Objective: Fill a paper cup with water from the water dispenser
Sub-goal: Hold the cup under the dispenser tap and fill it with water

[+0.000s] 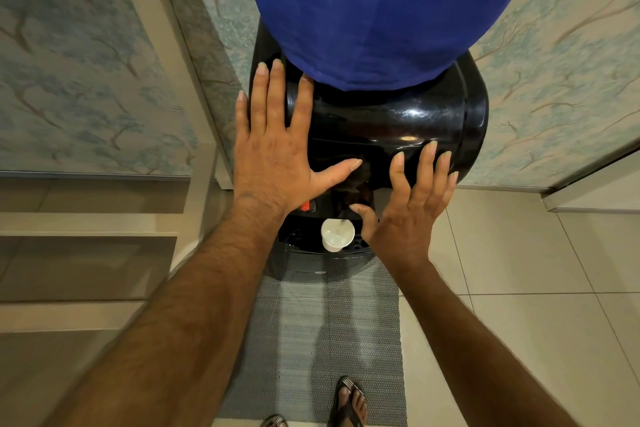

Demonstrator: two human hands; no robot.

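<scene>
Head view: looking straight down over a glossy black water dispenser (pixel 398 121) with rounded shoulders that catch bright highlights.
Bottle cover: deep blue fabric cover (pixel 374 7), smooth, bulging, tapering to where it meets the dispenser top.
Paper cup (pixel 337 234): white, round-mouthed, upright on the black drip tray (pixel 294 239) in the dispenser's recess, below the taps; whether it holds water cannot be told.
Tap: a small red lever (pixel 305 205) shows just left of and above the cup.
Left hand (pixel 277 149): palm down, flat on the dispenser's top left shoulder, fingers (pixel 275 94) spread and straight, gripping nothing; thumb points right across the front edge.
Right hand (pixel 412 208): palm down over the dispenser's front right edge, fingers (pixel 427 170) loosely splayed and slightly curled, holding nothing; thumb angles toward the cup without touching it.
Floor: pale glossy tiles (pixel 519 288) and a grey woven mat (pixel 311 340) with a ribbed texture.
Feet: sandalled toes (pixel 349 402) at the mat's near edge.
Walls: wallpaper (pixel 69 80) printed with soft blue-green trees.
</scene>
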